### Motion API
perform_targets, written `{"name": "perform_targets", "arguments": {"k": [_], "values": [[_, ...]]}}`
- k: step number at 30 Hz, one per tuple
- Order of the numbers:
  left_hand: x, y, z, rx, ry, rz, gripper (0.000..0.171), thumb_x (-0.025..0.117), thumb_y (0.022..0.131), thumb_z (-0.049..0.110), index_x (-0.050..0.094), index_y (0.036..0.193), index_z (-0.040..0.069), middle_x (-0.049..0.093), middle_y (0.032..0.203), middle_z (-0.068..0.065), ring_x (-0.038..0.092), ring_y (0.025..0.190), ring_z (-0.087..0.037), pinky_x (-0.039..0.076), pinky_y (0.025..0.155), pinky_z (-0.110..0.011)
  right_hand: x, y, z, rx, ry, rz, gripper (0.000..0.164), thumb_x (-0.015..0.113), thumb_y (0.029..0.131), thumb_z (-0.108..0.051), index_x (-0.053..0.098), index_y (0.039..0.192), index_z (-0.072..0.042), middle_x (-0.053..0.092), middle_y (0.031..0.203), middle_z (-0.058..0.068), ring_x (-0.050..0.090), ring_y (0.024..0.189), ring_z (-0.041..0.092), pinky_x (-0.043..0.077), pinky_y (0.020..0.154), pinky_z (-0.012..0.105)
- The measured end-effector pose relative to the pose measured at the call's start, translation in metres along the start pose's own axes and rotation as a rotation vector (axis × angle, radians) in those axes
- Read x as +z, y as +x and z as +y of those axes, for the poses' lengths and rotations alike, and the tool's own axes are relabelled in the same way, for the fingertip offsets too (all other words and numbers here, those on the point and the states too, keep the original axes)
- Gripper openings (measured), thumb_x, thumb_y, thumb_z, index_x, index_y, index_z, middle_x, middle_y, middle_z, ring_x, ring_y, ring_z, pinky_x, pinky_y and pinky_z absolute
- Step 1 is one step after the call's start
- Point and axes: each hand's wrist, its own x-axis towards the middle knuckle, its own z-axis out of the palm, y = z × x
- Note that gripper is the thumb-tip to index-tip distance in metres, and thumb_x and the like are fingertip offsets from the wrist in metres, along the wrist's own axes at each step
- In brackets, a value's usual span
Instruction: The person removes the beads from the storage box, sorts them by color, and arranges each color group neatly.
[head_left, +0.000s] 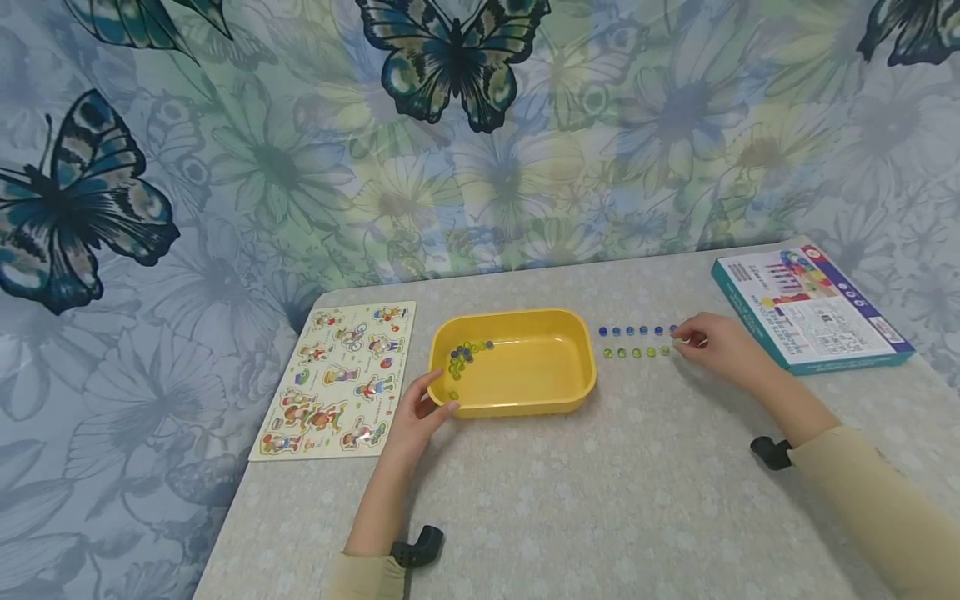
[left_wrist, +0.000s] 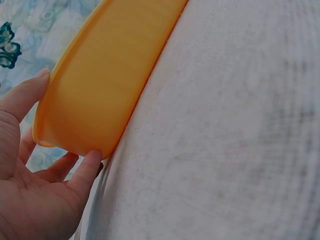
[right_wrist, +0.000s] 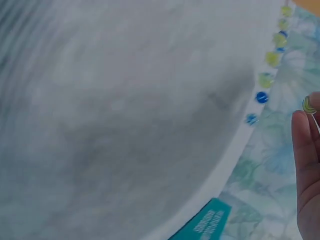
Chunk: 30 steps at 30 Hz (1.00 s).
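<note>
My left hand holds the near left corner of a yellow plastic tray, its thumb at the rim and fingers against the outer wall in the left wrist view. Inside the tray, at its left end, lies a cluster of blue and yellow-green beads. My right hand is at the right end of two rows on the table. It pinches a yellow-green bead between thumb and finger. The far row is of blue beads; the near row is of yellow-green beads.
Left of the tray lies a cream board with colourful printed figures. A flat teal-edged box lies to the right, beyond my right forearm. Butterfly-patterned fabric hangs behind the table.
</note>
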Motion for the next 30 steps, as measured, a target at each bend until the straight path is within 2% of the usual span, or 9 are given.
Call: {"name": "perform_targets", "arguments": {"k": [5, 10, 18, 21, 26, 30], "values": [[0.0, -0.008, 0.013, -0.014, -0.039, -0.03, 0.061, 0.072, 0.082, 0.016, 0.044, 0.137, 0.019, 0.037, 0.143, -0.004, 0.042, 0.127, -0.026, 0.039, 0.102, -0.041, 0.0, 0.002, 0.016, 0.108, -0.009, -0.1, 0.02, 0.065, 0.086, -0.013, 0.067, 0.102, -0.001, 0.062, 0.089, 0.007, 0.052, 0.079, 0.021, 0.047, 0.068, 0.035], [0.002, -0.015, 0.024, -0.017, -0.027, -0.042, 0.062, 0.069, 0.084, 0.012, 0.041, 0.139, 0.014, 0.034, 0.146, -0.008, 0.04, 0.129, -0.029, 0.038, 0.103, -0.042, 0.003, 0.008, 0.022, 0.13, -0.034, -0.144, 0.019, 0.066, 0.085, -0.011, 0.067, 0.1, -0.001, 0.063, 0.088, 0.007, 0.053, 0.079, 0.021, 0.046, 0.07, 0.036], [0.0, -0.003, 0.002, 0.0, -0.004, -0.017, 0.063, 0.073, 0.082, 0.018, 0.043, 0.138, 0.021, 0.037, 0.143, -0.001, 0.044, 0.126, -0.027, 0.04, 0.101, -0.042, 0.008, 0.016, 0.022, 0.125, -0.087, -0.185, 0.016, 0.065, 0.083, -0.008, 0.068, 0.097, -0.001, 0.065, 0.088, 0.009, 0.057, 0.08, 0.022, 0.049, 0.072, 0.042], [0.0, -0.001, -0.001, 0.016, 0.0, -0.008, 0.062, 0.073, 0.081, 0.02, 0.044, 0.137, 0.023, 0.038, 0.141, 0.001, 0.045, 0.125, -0.025, 0.041, 0.1, -0.042, 0.009, 0.017, 0.024, 0.117, -0.107, -0.188, 0.015, 0.065, 0.083, -0.007, 0.068, 0.096, -0.001, 0.065, 0.087, 0.008, 0.058, 0.079, 0.021, 0.05, 0.072, 0.042], [0.0, -0.002, 0.003, 0.013, -0.013, -0.012, 0.061, 0.072, 0.082, 0.017, 0.044, 0.137, 0.021, 0.038, 0.14, 0.002, 0.045, 0.125, -0.025, 0.041, 0.1, -0.04, 0.01, 0.018, 0.023, 0.123, -0.11, -0.189, 0.017, 0.066, 0.083, -0.007, 0.066, 0.098, 0.0, 0.065, 0.087, 0.009, 0.057, 0.079, 0.022, 0.049, 0.072, 0.042], [0.001, -0.008, 0.016, -0.01, -0.024, -0.032, 0.062, 0.07, 0.084, 0.012, 0.042, 0.139, 0.017, 0.036, 0.143, -0.003, 0.042, 0.127, -0.027, 0.04, 0.101, -0.041, 0.006, 0.019, 0.02, 0.138, -0.088, -0.229, 0.022, 0.066, 0.083, -0.006, 0.064, 0.103, 0.001, 0.064, 0.092, 0.012, 0.059, 0.086, 0.027, 0.049, 0.075, 0.044]]}}
